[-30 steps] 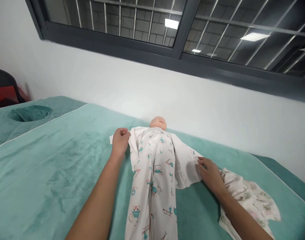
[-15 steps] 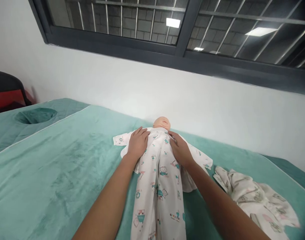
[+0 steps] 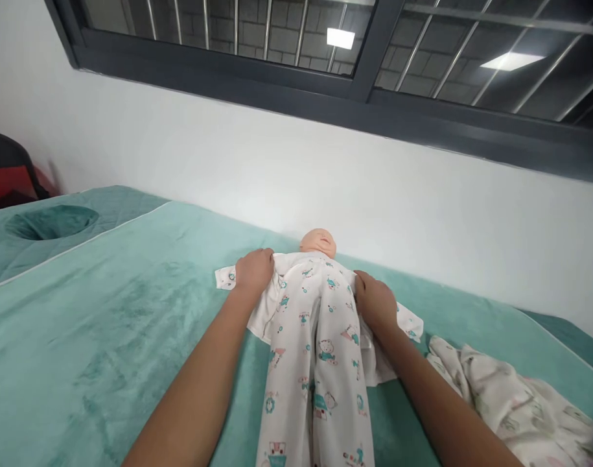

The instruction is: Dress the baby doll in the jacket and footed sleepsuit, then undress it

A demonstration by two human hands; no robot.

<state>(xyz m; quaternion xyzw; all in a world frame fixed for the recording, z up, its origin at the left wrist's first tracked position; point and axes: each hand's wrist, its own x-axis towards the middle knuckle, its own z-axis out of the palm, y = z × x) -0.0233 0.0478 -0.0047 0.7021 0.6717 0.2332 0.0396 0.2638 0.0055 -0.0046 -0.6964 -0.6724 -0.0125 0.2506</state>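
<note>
A doll [image 3: 319,242] is lying on the green cover [image 3: 131,324], its head near the white wall [image 3: 218,155]. White pants [image 3: 287,363] with little pictures are lying over its white shirt [image 3: 264,316]. The left hand [image 3: 255,269] is touching one side up by the shoulder; the right hand [image 3: 376,299] is touching the other. Their fingers are looking bent, but I cannot tell if they are pinching cloth.
</note>
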